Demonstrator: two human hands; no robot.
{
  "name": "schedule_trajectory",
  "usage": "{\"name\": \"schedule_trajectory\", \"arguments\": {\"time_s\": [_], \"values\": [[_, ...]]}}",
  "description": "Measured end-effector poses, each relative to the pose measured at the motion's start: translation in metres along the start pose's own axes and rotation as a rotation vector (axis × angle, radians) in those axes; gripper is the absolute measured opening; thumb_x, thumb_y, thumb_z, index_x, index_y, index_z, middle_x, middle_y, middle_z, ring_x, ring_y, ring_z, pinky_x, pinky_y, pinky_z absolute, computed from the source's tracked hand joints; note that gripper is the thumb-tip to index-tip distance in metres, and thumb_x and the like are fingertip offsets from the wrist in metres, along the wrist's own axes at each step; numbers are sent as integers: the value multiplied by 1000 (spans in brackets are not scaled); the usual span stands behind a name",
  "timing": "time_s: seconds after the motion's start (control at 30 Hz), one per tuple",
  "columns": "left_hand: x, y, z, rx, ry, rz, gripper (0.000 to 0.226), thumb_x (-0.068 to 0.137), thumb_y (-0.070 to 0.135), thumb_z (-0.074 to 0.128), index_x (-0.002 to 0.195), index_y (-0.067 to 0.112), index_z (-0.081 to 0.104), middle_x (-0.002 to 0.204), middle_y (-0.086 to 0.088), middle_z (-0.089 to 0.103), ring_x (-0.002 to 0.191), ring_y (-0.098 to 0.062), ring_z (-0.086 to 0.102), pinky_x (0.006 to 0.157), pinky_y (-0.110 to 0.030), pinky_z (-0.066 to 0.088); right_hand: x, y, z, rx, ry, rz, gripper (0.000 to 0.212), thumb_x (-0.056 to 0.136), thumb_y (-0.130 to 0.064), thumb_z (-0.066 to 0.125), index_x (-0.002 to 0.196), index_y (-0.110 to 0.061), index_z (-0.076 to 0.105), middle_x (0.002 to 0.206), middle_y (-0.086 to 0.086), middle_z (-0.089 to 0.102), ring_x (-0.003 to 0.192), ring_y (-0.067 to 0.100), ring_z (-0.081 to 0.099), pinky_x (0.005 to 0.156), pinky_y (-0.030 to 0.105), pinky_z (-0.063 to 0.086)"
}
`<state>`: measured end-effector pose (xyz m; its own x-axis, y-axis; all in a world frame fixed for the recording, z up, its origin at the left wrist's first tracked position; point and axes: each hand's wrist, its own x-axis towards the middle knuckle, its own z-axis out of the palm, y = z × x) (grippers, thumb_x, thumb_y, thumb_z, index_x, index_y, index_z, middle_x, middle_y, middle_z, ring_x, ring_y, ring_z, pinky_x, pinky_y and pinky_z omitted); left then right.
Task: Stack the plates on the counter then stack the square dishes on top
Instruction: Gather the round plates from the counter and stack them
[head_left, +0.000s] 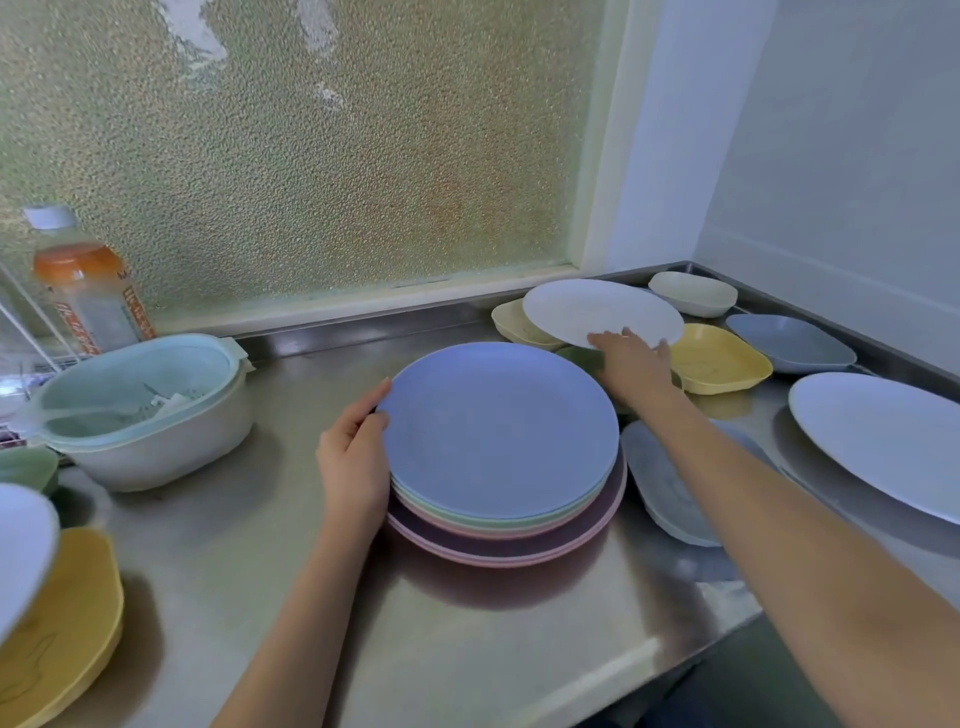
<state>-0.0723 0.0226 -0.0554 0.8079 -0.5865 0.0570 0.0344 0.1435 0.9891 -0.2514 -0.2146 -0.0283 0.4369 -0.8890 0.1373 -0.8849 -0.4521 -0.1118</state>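
A stack of round plates (498, 441) with a blue one on top sits mid-counter. My left hand (353, 457) holds the stack's left edge, thumb on the blue rim. My right hand (631, 364) grips the near edge of a white round plate (597, 309), which is lifted and tilted above the square dishes at the back. Square dishes lie around: yellow (719, 358), blue-grey (789, 343), cream (693, 293), pale yellow (511, 322), grey (660, 483). A green dish (579, 356) is mostly hidden behind the stack and my right hand.
A large white plate (883, 441) lies at the right. A mint strainer bowl (140, 410) and a bottle (88, 291) stand at the left. A yellow square dish (62, 623) and a white plate (21, 545) sit at the near left. The steel counter (415, 623) edge runs along the lower right.
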Motion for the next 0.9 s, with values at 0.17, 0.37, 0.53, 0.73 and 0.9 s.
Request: {"name": "schedule_trajectory", "arguments": {"time_s": [0.17,0.37,0.53,0.73,0.9], "values": [[1,1,2,8,25,-13,44,84,-2,42,108,24,69,85,20,71,70,7,62,70,-15,49,7,-2,2,-43,234,-8,50,87,3,34,125,-19,56,123,12,62,116,30,52,112,50,15],[1,1,2,8,31,8,42,86,-1,42,112,20,68,97,11,70,78,6,61,72,-13,48,-27,-24,-29,158,548,-67,31,81,6,43,97,-8,65,82,19,67,73,38,57,56,34,34],[-2,3,1,15,2,23,41,88,-1,42,117,17,65,98,7,69,80,0,61,73,-14,48,-93,-54,-40,279,614,-289,38,79,-5,44,102,-21,69,87,10,72,79,36,63,58,37,49],[-4,6,-2,43,-44,78,33,95,15,43,118,14,66,110,0,69,105,-13,62,90,-27,50,-174,-58,-21,220,707,-428,44,65,1,47,93,-19,74,83,5,75,74,30,67,67,33,54],[-4,12,-3,37,-47,52,35,97,31,39,97,19,72,101,4,72,96,-11,63,79,-19,48,-200,-56,-11,214,644,-531,39,75,-11,40,90,-19,75,86,4,76,82,23,71,84,42,52]]}}
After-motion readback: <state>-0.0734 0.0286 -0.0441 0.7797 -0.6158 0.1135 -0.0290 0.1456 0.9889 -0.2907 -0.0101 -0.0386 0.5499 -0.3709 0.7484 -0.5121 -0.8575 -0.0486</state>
